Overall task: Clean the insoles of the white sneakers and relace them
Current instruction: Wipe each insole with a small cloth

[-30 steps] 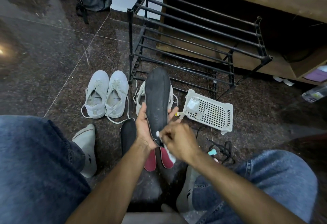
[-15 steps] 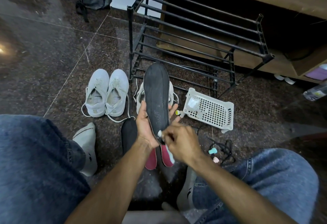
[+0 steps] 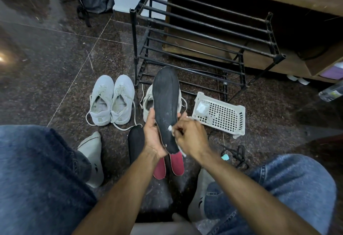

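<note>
Insole-cleaning step: left hand (image 3: pixel 154 136) is gripping black insole (image 3: pixel 165 104); right hand (image 3: pixel 189 138), pinching white wipe (image 3: pixel 170 128), is scrubbing. Next, probably: wiping toeward.

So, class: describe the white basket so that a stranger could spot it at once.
Find the black metal shoe rack against the wooden unit. On the floor by its near right corner lies the white plastic basket. Its grid of holes sets it apart from the sneakers.

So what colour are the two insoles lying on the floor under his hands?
Dark red, almost maroon, showing only in the head view, just below the black insole being wiped.
</note>
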